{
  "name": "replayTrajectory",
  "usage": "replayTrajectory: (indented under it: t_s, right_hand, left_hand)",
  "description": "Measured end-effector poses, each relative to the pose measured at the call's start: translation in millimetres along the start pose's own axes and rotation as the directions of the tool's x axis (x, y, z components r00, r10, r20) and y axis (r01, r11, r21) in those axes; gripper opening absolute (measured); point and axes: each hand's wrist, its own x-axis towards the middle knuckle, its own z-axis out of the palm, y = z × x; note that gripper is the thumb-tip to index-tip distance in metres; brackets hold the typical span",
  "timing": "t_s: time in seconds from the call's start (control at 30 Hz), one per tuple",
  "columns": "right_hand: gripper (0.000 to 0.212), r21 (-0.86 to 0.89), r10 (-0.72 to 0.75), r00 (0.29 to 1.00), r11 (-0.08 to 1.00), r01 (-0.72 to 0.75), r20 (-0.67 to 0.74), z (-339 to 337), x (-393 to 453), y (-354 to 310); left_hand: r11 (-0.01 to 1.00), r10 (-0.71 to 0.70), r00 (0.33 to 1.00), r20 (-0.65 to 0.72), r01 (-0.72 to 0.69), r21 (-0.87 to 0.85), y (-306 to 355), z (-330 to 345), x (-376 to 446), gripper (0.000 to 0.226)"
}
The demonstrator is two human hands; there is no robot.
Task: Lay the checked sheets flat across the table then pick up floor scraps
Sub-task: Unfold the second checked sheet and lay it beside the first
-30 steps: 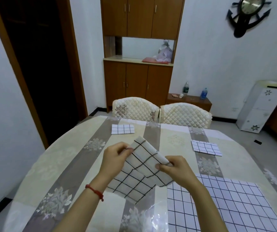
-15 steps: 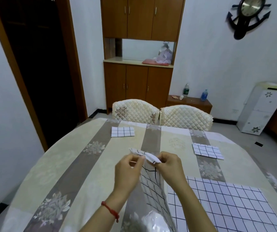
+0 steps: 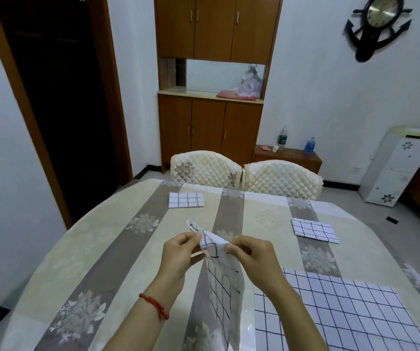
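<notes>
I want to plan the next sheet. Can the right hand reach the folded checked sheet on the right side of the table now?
Probably not yet. The right hand is pinching the hanging sheet together with the left hand. The path over the table to the folded sheet looks free, so it must let go first.

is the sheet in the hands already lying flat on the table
No, both the left hand and right hand pinch the checked sheet by its top edge, and it hangs down, bunched.

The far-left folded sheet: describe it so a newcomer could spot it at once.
On the striped table, look to the far side near the two quilted chairs. The sheet lies left of the centre stripe, a small flat checked rectangle. The other folded one sits right and nearer.
</notes>
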Motion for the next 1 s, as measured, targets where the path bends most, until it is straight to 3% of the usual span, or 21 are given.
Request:
replayTrajectory:
  t_s: [0.1,0.17,0.23,0.3,0.37,0.53,0.67,0.83,1.0]
  right_hand:
    - [0.026,0.058,0.052,0.996,0.997,-0.047,-0.078,-5,0,0]
    - [0.029,0.044,0.051,0.986,0.998,-0.045,-0.156,-9,3,0]
    - [0.023,0.017,0.032,0.972,0.999,-0.029,-0.231,-15,6,-2]
    - [0.016,-0.044,-0.011,0.970,0.999,0.000,-0.244,-19,11,-4]
    - [0.015,-0.135,-0.054,0.984,0.990,0.031,-0.170,-22,16,-8]
    - [0.014,-0.263,-0.103,0.990,0.957,0.124,0.092,-19,20,-24]
    - [0.015,-0.224,-0.125,0.987,0.964,0.144,0.096,-24,12,-28]
    - [0.033,-0.202,-0.029,0.999,0.979,0.035,0.034,-38,-4,-12]
    - [0.025,-0.110,0.071,0.997,0.991,-0.072,-0.012,-52,-18,6]
  left_hand:
    - [1.000,0.005,0.999,-0.047,-0.006,-0.019,6,-15,8,0.023]
    - [0.998,0.021,0.995,-0.093,-0.015,0.056,7,-30,16,0.023]
    - [0.958,0.080,0.983,-0.164,-0.031,0.285,3,-48,26,0.019]
    - [0.811,0.195,0.962,-0.189,-0.050,0.583,2,-56,26,0.005]
    - [0.657,0.327,0.940,-0.098,-0.152,0.739,1,-48,19,0.029]
    - [0.482,0.550,0.768,0.329,-0.613,0.626,17,-1,-7,0.045]
    - [0.545,0.514,0.753,0.410,-0.656,0.523,23,5,-2,0.016]
    - [0.631,0.532,0.797,0.285,-0.598,0.494,42,4,2,0.036]
    - [0.687,0.573,0.814,0.095,-0.540,0.486,52,-16,18,0.032]
